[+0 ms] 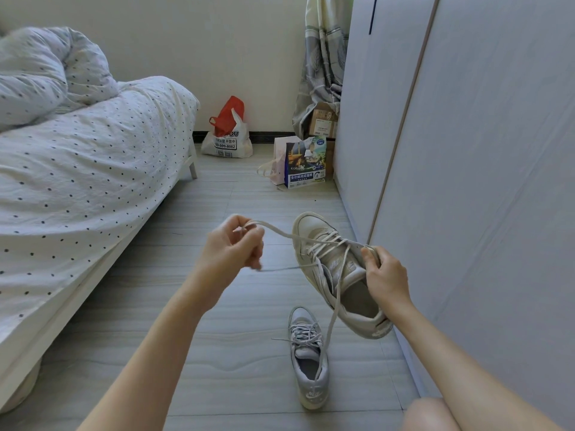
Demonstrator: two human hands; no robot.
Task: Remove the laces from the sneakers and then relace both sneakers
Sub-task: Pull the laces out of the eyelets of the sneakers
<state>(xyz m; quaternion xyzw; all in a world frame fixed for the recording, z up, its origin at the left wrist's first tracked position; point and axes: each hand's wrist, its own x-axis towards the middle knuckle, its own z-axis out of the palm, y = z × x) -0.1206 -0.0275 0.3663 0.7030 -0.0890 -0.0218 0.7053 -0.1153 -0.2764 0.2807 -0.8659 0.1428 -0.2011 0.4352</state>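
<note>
Held sneaker [331, 265]: smooth, leather-like upper, flat woven cloth lace [280, 233]. Floor [236, 353]: matt wood-grain planks. Bed [77, 169]: crinkled cloth.

White sneakers [336, 269], grey floor [236, 353], black-dotted white bedding [93, 157].

We see the right hand [385, 275] gripping a white sneaker [334, 269] held above the floor [217, 337], toe away from us. The left hand [233, 244] pinches its lace [280, 232], drawn taut sideways. A second sneaker [308, 356], laced, lies on the floor below, between bed [77, 169] and wardrobe [466, 150].
</note>
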